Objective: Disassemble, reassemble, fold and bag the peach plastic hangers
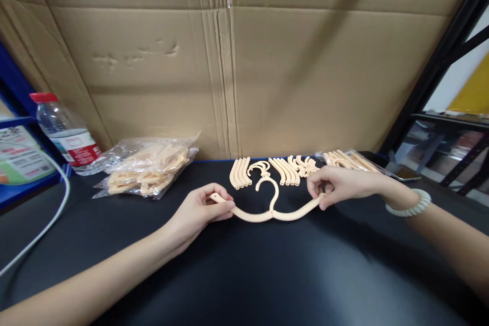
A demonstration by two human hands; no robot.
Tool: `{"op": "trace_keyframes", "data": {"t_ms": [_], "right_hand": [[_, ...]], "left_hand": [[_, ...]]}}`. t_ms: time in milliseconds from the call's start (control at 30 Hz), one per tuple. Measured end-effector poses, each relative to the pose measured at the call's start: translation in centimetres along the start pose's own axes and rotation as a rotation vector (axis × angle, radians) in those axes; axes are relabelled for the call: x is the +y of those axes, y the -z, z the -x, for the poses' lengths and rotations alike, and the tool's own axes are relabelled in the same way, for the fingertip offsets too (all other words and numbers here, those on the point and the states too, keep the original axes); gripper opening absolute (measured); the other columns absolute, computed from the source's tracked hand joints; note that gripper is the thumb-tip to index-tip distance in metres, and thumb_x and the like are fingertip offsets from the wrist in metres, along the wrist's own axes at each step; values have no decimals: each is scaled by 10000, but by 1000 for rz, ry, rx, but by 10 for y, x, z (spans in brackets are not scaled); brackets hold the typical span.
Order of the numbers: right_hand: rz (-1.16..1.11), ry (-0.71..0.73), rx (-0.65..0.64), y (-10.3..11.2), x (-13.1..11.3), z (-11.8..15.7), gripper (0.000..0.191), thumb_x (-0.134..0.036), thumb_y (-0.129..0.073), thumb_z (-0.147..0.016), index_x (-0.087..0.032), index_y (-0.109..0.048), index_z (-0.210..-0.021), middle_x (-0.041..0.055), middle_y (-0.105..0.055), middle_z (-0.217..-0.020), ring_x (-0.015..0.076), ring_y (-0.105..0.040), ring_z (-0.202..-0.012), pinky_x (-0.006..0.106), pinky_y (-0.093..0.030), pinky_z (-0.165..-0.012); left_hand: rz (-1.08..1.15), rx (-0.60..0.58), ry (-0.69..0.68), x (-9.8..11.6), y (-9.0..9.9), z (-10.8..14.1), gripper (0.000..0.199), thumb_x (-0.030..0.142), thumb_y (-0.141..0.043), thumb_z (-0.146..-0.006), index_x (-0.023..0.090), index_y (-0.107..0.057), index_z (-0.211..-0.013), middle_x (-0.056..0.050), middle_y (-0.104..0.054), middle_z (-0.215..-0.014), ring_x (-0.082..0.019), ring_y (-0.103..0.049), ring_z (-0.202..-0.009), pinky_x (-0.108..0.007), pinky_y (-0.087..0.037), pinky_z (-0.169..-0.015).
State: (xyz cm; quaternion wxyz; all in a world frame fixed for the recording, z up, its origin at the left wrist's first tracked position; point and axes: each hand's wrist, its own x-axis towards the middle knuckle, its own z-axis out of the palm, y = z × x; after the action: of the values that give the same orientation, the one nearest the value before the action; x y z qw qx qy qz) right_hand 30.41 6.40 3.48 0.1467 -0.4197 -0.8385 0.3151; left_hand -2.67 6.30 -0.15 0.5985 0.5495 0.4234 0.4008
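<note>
hanger [254,217] between hands [210,204] [336,186], broad tabletop [248,275] nearer, parts [241,173] near back edge

A pale-beige curved hanger [254,218]; a plain black flat desk [244,275]; a tan creased cardboard sheet [153,51]; a pale-green beaded bracelet [417,205]; a clear plastic bottle [68,135] with a red cap [43,97].

A clear plastic bottle [82,150] with a red cap [43,98] (its label part white, part red) stands at the far left of the black tabletop [244,280], near a blue metal frame [15,79] and a curving white cable [63,209]. Creased cardboard [145,56] walls off the back, while a black metal frame [428,71] slants up the right side, with something yellow [471,89] beyond it.
</note>
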Motion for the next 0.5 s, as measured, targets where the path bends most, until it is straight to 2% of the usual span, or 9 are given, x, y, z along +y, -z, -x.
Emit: {"op": "trace_keyframes", "data": {"t_ms": [100, 200, 300, 400, 500], "right_hand": [[24, -50, -36, 1, 7, 1, 89, -97, -697, -674, -182, -671, -669, -11, -645, -615, 122, -578, -563, 218, -421, -518], [73, -109, -83, 3, 14, -1, 46, -166, -704, -692, -169, -665, -716, -3, -637, -645, 136, -584, -611, 234, -442, -563], [134, -145, -116, 4, 17, -2, 134, -252, -720, -701, -151, -670, -772, 22, -637, -732, 155, -595, -671, 258, -461, -610], [185, -134, -104, 5, 16, -2, 166, -292, -722, -702, -145, -681, -768, 41, -633, -793, 160, -587, -695, 265, -458, -620], [186, -148, -123, 4, 16, -3, 167, -305, -702, -728, -142, -693, -765, 30, -635, -706, 155, -578, -653, 261, -439, -599]], "left_hand": [[-150, -61, -17, 1, 8, -7, 265, 249, -823, -646, 144, -600, -740, 6, -652, -762, -105, -619, -702, -231, -525, -705], [-364, -143, -127, -2, 13, -12, 238, 253, -785, -670, 157, -613, -803, 3, -657, -786, -129, -623, -721, -255, -507, -711], [-565, -221, -251, -4, 17, -14, 160, 278, -718, -729, 167, -622, -792, 10, -634, -765, -144, -605, -715, -271, -493, -696], [-797, -218, -410, -6, 19, -14, 81, 252, -652, -791, 175, -640, -771, 3, -640, -771, -147, -589, -718, -271, -469, -697], [-933, -195, -556, -8, 21, -16, 67, 217, -609, -826, 182, -647, -785, -5, -647, -797, -147, -591, -729, -267, -464, -707]]}}
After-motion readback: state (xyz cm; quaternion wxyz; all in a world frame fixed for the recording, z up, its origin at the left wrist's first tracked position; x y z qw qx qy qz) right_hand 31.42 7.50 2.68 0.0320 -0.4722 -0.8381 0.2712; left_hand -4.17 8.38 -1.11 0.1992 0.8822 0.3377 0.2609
